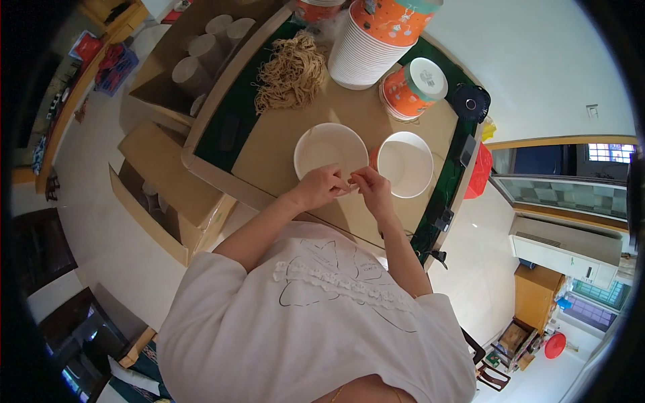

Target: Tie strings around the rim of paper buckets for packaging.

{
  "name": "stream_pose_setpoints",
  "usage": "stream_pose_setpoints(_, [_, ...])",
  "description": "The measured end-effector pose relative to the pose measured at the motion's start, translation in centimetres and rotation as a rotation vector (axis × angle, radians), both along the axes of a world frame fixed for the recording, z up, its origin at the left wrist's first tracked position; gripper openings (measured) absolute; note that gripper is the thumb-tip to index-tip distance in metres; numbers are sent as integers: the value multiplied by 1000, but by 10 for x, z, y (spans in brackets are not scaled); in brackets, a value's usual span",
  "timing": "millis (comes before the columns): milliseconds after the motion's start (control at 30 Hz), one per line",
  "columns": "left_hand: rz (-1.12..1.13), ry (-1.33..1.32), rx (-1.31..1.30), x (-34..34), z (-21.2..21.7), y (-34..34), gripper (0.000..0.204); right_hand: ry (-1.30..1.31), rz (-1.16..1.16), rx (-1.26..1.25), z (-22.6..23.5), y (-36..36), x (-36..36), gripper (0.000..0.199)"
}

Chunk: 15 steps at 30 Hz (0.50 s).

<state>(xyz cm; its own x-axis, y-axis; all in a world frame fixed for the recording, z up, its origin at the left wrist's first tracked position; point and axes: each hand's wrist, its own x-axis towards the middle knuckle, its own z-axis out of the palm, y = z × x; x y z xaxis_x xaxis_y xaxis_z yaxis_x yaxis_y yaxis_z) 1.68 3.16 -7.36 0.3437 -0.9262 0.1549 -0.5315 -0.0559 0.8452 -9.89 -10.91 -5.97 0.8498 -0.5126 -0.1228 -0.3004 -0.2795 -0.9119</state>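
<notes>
My left hand [320, 187] and my right hand [373, 190] meet at the near side of the table, fingertips pinched close together. Whatever lies between them is too small to make out. Just beyond my left hand is a round paper tub [329, 146], its white inside facing up. A second paper tub [406, 165], with a bit of orange outer wall showing, lies right of it, beside my right hand. Farther back, a tangled heap of tan string [293, 75] rests on the table's cardboard sheet [269, 144].
Behind the tubs stands a tall stack of paper tubs [365, 54], with a shorter orange stack [411, 91] at its right. A dark round device [470, 102] sits at the right edge. Left of the table, cardboard boxes [168, 178] on the floor hold translucent cups [191, 75].
</notes>
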Motion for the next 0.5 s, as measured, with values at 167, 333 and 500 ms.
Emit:
stream_pose_setpoints(167, [73, -348, 26, -7, 9, -6, 8, 77, 46, -23, 2, -2, 1, 9])
stream_pose_setpoints(333, [119, -224, 21, -11, -3, -9, 12, 93, -6, -24, 0, 3, -1, 9])
stream_pose_setpoints(500, [208, 462, 56, -6, -22, -15, 17, 100, -22, -71, 6, 12, -3, 10])
